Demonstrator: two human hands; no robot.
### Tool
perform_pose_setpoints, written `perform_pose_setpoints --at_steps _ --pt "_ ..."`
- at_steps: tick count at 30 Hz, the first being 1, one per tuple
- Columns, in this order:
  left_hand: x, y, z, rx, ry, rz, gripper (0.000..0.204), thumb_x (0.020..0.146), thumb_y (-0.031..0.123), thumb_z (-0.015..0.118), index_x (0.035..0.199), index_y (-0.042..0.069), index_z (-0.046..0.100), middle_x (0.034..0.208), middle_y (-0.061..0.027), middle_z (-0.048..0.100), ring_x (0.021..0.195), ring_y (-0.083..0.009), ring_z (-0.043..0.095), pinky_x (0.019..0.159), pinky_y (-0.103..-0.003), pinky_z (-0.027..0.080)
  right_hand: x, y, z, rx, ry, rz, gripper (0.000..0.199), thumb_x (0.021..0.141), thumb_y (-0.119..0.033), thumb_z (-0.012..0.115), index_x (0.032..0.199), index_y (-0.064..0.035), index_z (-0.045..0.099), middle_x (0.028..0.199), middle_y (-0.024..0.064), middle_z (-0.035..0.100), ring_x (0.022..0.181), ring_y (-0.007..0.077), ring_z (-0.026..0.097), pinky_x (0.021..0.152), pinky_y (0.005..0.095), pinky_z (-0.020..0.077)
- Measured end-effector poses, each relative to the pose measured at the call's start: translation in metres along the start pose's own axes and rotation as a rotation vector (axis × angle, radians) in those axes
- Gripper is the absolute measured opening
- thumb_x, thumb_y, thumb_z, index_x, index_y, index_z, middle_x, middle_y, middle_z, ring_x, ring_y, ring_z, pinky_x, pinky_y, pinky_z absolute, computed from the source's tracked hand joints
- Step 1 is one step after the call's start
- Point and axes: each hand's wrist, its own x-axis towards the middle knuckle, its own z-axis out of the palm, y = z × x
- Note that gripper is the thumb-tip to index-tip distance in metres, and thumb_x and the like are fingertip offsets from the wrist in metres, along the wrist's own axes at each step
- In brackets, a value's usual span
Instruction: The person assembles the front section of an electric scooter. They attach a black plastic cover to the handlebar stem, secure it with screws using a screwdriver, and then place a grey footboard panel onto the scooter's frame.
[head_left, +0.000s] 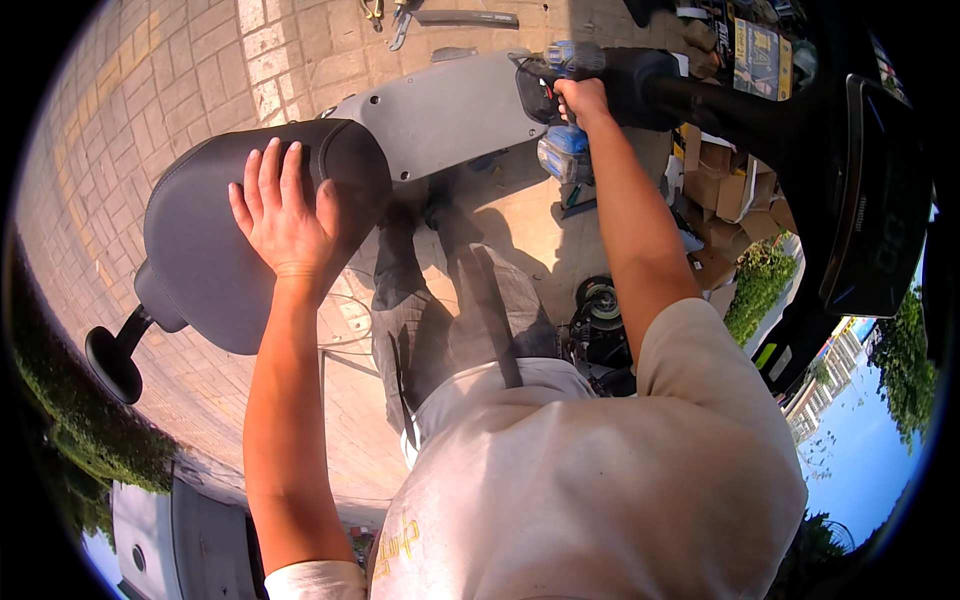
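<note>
Resting flat on the black scooter seat (215,255), the left hand (285,215) lay palm down with its fingers (268,170) spread open and extended, gripping nothing. The seat surface sat directly beneath the palm and fingertips, in full contact; the seat's narrow front end lay just to the right of the thumb. The seat appeared tilted up from the grey body panel (440,110), which adjoined its front end.

The right hand (582,100) was closed around the handle of a blue and black cordless drill (562,95). The fingers wrapped the grip, so the handle lay enclosed within them; the drill body projected above the knuckles and the blue battery pack (563,155) hung below the hand. The drill's nose met the right edge of the grey body panel; whether a bit was seated in a fastener could not be determined.

Surrounding items were as follows:
- A black mirror (112,362) on a stalk stood out at the lower left, below the seat.
- Loose hand tools (440,15) lay on the brick paving (160,80) beyond the panel.
- Cardboard boxes (725,185) were piled to the right of the forearm.
- A black dashboard display (880,210) stood at the far right.
- The person's dark trousers (450,320) showed between the two arms
</note>
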Motion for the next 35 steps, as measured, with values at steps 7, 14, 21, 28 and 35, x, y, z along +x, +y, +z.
perform_pose_setpoints --at_steps 7,14,21,28,35 --pt "-0.002 -0.001 0.000 -0.010 0.003 -0.008 0.054 0.087 0.041 0.064 0.137 0.020 0.058 0.148 -0.0003 0.051 0.142 -0.0244 0.041 0.120 -0.050 0.019 0.008 -0.021 0.000 -0.058 -0.050 0.009 0.011 0.072 -0.006 0.071 0.067 0.0029 0.066 0.065 0.0103 0.065 0.050 0.0168 0.062 0.047 0.0352 0.0506" --pt "0.001 -0.001 0.000 -0.005 0.010 0.001 0.054 0.088 0.041 0.063 0.137 0.020 0.058 0.147 -0.0004 0.052 0.142 -0.0244 0.041 0.120 -0.050 0.019 0.017 -0.045 -0.007 -0.006 -0.128 0.079 0.014 0.077 -0.007 0.070 0.071 0.0029 0.062 0.066 0.0110 0.060 0.050 0.0210 0.056 0.045 0.0385 0.0456" --pt "0.000 -0.001 -0.001 -0.002 0.005 0.004 0.053 0.089 0.042 0.063 0.137 0.020 0.059 0.147 -0.0007 0.052 0.142 -0.0246 0.042 0.120 -0.050 0.019 0.015 -0.035 0.001 0.074 -0.105 0.108 0.016 0.078 -0.007 0.069 0.068 0.0014 0.060 0.065 0.0103 0.059 0.049 0.0205 0.054 0.045 0.0374 0.0446" --pt "0.002 0.000 -0.001 -0.003 0.008 0.007 0.053 0.088 0.042 0.063 0.137 0.019 0.059 0.146 -0.0009 0.053 0.141 -0.0253 0.042 0.120 -0.050 0.019 0.012 -0.032 -0.001 -0.037 -0.121 0.040 0.018 0.079 -0.007 0.069 0.067 0.0006 0.058 0.063 0.0093 0.057 0.048 0.0192 0.052 0.044 0.0366 0.0432" --pt "0.001 0.000 -0.001 0.006 0.005 0.014 0.051 0.093 0.041 0.056 0.139 0.019 0.057 0.149 -0.0013 0.051 0.144 -0.0242 0.039 0.121 -0.048 0.017 0.024 -0.016 -0.001 -0.038 -0.129 -0.007 0.017 0.079 -0.009 0.070 0.070 0.0025 0.061 0.064 0.0114 0.059 0.048 0.0215 0.053 0.043 0.0393 0.0436"
